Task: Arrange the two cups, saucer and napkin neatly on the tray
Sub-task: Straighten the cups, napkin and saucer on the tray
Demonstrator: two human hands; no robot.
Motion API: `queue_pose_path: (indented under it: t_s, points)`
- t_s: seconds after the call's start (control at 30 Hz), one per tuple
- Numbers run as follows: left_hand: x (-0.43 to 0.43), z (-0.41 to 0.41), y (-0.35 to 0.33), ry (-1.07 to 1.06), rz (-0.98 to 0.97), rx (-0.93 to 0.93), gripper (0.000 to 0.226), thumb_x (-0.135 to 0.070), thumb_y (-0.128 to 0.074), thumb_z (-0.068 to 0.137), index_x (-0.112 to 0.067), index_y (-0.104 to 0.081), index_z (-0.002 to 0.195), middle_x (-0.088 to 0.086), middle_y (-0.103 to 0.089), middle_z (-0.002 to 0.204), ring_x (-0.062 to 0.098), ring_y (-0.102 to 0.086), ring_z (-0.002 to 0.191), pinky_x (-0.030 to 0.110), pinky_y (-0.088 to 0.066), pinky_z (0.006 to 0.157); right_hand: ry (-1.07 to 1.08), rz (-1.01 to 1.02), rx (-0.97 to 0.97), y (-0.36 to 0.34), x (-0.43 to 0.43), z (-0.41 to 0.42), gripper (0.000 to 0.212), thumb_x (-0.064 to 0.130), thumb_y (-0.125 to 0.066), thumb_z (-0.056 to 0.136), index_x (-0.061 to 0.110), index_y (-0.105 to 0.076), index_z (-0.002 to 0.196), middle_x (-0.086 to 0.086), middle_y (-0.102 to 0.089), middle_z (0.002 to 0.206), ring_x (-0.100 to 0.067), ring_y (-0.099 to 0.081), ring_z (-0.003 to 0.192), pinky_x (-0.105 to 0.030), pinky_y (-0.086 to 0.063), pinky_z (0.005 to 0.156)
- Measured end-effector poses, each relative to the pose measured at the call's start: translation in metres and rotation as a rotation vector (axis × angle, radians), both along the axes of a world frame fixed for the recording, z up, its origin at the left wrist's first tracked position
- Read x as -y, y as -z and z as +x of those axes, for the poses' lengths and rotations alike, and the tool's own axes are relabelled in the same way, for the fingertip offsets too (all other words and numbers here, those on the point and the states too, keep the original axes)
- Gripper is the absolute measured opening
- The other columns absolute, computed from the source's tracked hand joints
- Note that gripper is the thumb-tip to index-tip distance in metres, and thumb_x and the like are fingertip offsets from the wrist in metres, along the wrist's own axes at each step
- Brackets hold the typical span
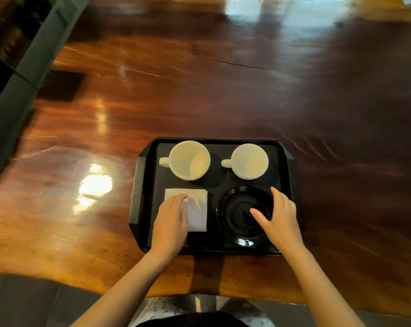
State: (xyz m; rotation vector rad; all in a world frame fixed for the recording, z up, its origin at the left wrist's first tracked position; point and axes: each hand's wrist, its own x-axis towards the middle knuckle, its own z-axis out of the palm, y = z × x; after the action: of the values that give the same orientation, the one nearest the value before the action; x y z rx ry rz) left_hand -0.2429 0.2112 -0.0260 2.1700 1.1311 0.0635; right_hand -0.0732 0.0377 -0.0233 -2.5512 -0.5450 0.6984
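A black tray (pixel 141 185) lies on the wooden table near its front edge. Two white cups stand upright along the tray's far side, the left cup (pixel 190 160) and the right cup (pixel 249 161), both handles pointing left. A folded white napkin (pixel 197 208) lies flat at the tray's near left. My left hand (pixel 170 223) rests on the napkin's left part, fingers flat. A black saucer (pixel 240 215) sits at the near right. My right hand (pixel 278 218) is at the saucer's right rim, fingers spread, thumb over the dish; whether it grips the rim is unclear.
The glossy dark wooden table (pixel 223 79) stretches far beyond the tray. A grey ledge (pixel 23 74) runs along the left side. The table's front edge lies just below the tray, with my lap beneath.
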Motion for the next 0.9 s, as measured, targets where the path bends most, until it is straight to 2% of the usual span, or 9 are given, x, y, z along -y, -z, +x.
queue_pose_path:
  t_s: [0.03, 0.1, 0.17, 0.23, 0.37, 0.57, 0.9]
  points:
    - [-0.004, -0.004, 0.006, 0.083, 0.104, -0.049, 0.045, -0.019, -0.050, 0.095, -0.018, -0.044, 0.140, 0.003, -0.045, 0.146, 0.018, -0.039, 0.137, 0.025, -0.027, 0.111, -0.032, -0.029, -0.032, -0.001, 0.002, -0.007, 0.094, 0.048, -0.066, 0.079, 0.016, -0.013, 0.150, -0.005, -0.022, 0.155, -0.024, -0.014, 0.144, -0.042, -0.029, 0.113]
    - [-0.008, -0.010, 0.019, 0.245, 0.197, -0.193, 0.060, -0.031, -0.049, 0.095, -0.023, -0.025, 0.149, 0.006, -0.017, 0.160, 0.024, -0.013, 0.149, 0.035, -0.008, 0.118, -0.091, -0.102, -0.104, 0.001, 0.006, -0.020, 0.113, 0.056, -0.068, 0.072, 0.020, 0.004, 0.151, -0.006, 0.001, 0.160, -0.027, 0.001, 0.147, -0.044, -0.018, 0.117]
    - [-0.004, -0.014, 0.031, 0.335, 0.187, -0.297, 0.069, -0.044, -0.043, 0.095, -0.028, -0.006, 0.151, 0.004, 0.010, 0.159, 0.025, 0.013, 0.147, 0.041, 0.005, 0.117, -0.148, -0.165, -0.140, 0.005, 0.010, -0.029, 0.121, 0.060, -0.068, 0.069, 0.022, 0.013, 0.150, -0.007, 0.018, 0.158, -0.028, 0.011, 0.147, -0.045, -0.013, 0.118]
    - [-0.001, -0.016, 0.039, 0.368, 0.179, -0.323, 0.071, -0.047, -0.039, 0.095, -0.028, 0.000, 0.151, 0.005, 0.016, 0.159, 0.024, 0.023, 0.142, 0.042, 0.009, 0.117, -0.182, -0.189, -0.122, 0.008, 0.013, -0.034, 0.124, 0.062, -0.068, 0.068, 0.024, 0.018, 0.148, -0.008, 0.026, 0.156, -0.028, 0.016, 0.146, -0.044, -0.011, 0.118]
    - [0.001, -0.017, 0.043, 0.361, 0.182, -0.313, 0.072, -0.047, -0.039, 0.095, -0.026, 0.000, 0.151, 0.007, 0.013, 0.160, 0.022, 0.025, 0.141, 0.038, 0.011, 0.113, -0.218, -0.212, -0.070, 0.014, 0.016, -0.036, 0.126, 0.061, -0.070, 0.068, 0.024, 0.021, 0.147, -0.010, 0.030, 0.154, -0.029, 0.018, 0.145, -0.043, -0.012, 0.118]
    - [0.004, -0.018, 0.043, 0.353, 0.193, -0.326, 0.072, -0.048, -0.039, 0.095, -0.026, 0.001, 0.151, 0.006, 0.013, 0.161, 0.021, 0.025, 0.141, 0.036, 0.011, 0.113, -0.208, -0.219, 0.011, 0.019, 0.015, -0.042, 0.126, 0.061, -0.069, 0.068, 0.021, 0.020, 0.147, -0.013, 0.027, 0.155, -0.030, 0.015, 0.146, -0.042, -0.016, 0.118]
    - [0.005, -0.017, 0.038, 0.321, 0.196, -0.363, 0.072, -0.047, -0.041, 0.095, -0.024, -0.003, 0.152, 0.006, 0.010, 0.161, 0.026, 0.012, 0.148, 0.041, 0.002, 0.120, -0.233, -0.217, 0.071, 0.019, 0.012, -0.043, 0.124, 0.065, -0.065, 0.069, 0.017, 0.017, 0.149, -0.018, 0.022, 0.156, -0.033, 0.011, 0.146, -0.042, -0.013, 0.118]
